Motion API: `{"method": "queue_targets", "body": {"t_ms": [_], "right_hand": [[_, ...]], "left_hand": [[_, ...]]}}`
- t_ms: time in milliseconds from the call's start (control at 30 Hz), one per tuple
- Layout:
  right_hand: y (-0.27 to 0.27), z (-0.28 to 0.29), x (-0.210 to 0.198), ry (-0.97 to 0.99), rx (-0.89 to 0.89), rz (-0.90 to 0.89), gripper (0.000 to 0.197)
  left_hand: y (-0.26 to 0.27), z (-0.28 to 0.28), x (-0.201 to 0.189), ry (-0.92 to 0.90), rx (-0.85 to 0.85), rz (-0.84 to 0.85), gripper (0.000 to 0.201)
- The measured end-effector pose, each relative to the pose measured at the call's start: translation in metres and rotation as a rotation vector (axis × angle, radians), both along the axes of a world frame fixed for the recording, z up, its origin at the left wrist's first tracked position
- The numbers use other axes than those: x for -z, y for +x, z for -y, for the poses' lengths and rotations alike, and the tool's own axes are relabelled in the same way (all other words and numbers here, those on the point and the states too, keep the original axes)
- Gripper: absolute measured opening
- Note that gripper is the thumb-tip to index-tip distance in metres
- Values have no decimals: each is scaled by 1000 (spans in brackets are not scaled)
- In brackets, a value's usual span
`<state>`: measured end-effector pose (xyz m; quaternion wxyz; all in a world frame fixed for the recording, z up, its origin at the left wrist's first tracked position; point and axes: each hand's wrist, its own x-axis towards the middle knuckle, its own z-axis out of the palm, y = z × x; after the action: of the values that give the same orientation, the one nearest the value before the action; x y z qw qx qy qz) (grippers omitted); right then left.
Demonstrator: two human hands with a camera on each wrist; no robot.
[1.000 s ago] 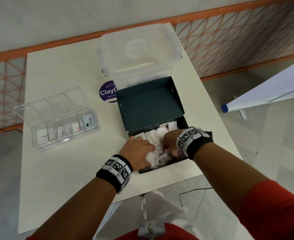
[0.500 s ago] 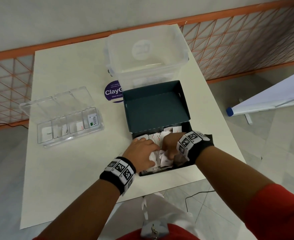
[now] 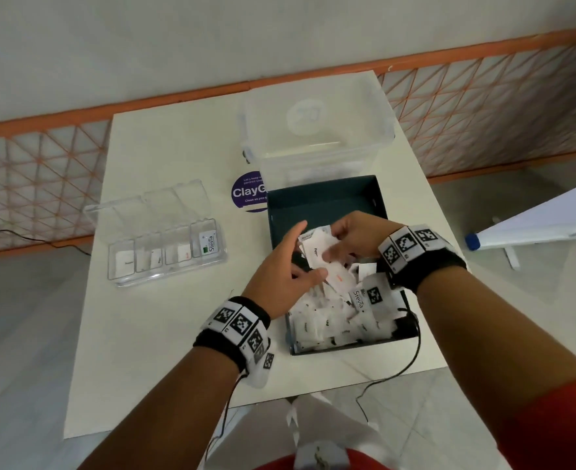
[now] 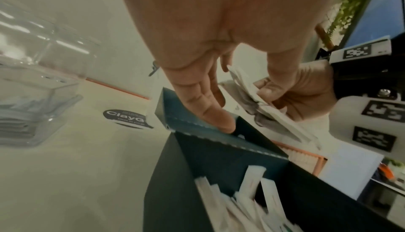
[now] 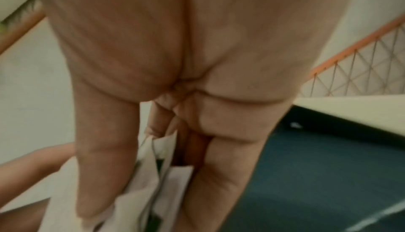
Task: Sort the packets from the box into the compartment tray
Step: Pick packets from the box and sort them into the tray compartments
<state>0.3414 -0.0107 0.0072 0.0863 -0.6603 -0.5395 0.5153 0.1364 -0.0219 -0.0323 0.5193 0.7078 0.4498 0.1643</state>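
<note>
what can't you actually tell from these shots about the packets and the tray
- Print on the packets the right hand holds: too small in head view, blurred at the right wrist.
- How many it holds: they overlap, fingers cover them.
- Packets deep in the box: buried under the pile.
- Compartment tray labels: too small, except "Stevia".
- Left hand grip: thumb touches a packet, unclear.

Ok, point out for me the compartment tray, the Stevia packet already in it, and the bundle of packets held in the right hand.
compartment tray [image 3: 120,271]: head view, on its clear front-left wall.
Stevia packet [image 3: 208,244]: head view, on the middle of its printed face, rightmost compartment.
bundle of packets [image 3: 315,251]: head view, on the white face of the front packet.
</note>
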Motion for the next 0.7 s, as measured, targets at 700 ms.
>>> {"method": "queue_targets", "body": {"t_ms": [700], "right_hand": [[-155,-48,33,-229,458,-860,46]], "left_hand": [[-112,-44,7,-18,-452,147,88]]}}
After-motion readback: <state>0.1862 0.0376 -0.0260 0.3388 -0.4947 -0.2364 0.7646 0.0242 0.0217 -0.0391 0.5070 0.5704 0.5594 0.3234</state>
